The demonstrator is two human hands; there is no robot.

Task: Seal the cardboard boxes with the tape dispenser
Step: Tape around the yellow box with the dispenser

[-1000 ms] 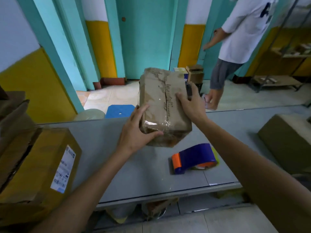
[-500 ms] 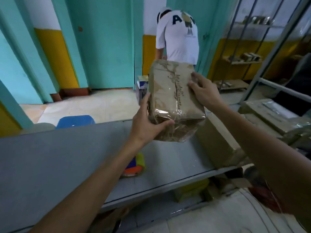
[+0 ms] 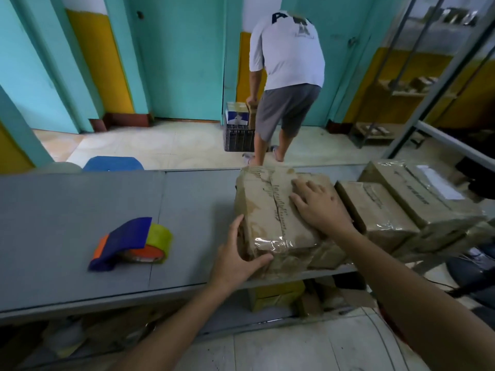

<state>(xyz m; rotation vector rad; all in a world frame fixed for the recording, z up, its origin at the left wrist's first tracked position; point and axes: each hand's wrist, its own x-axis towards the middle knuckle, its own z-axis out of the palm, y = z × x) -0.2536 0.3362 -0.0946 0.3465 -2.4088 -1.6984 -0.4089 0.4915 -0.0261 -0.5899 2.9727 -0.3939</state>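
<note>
Even, fairly bright light filling rm, shadows falling soft under table [image 3: 80,204]. Glare glinting off clear tape [image 3: 278,243] on box [image 3: 262,210]. Pic edges bowing w/ wide-angle; shelves [image 3: 412,87] at right blurring

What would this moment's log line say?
stage: taped box on table | left hand: grips near corner | right hand: flat on top | tape dispenser: untouched, lying left of box

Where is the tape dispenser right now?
In the head view, the tape dispenser lies on the grey table, left of the left hand and the taped box.
</note>
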